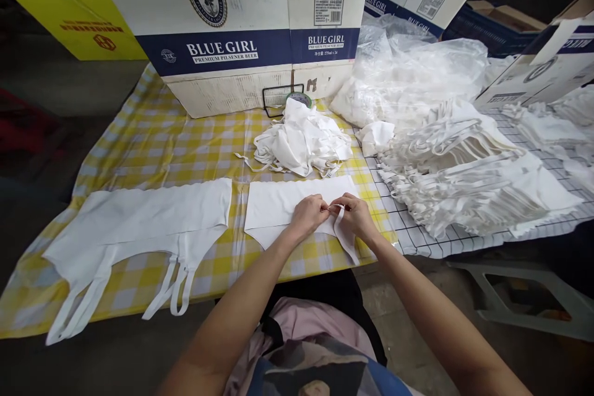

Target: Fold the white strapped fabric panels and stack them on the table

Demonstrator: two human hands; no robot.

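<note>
Both my hands meet over a white strapped garment [273,204] that lies flat near the table's front edge. My left hand [310,213] is closed in a pinch on a thin white strap [340,218]. My right hand [353,215] pinches the same strap a little to the right, and a loop of it hangs down below the fingers. The small spot between the fingertips is too fine to make out. To the left, another white garment [153,216] is spread flat, its straps drooping over the table edge.
Behind the hands sits a loose heap of white pieces [304,139]. Folded white garments [468,173] are stacked at the right, before a clear plastic bag [417,74]. Beer cartons [223,31] stand along the back, with a tape roll [299,99] in front. A stool [533,303] is at lower right.
</note>
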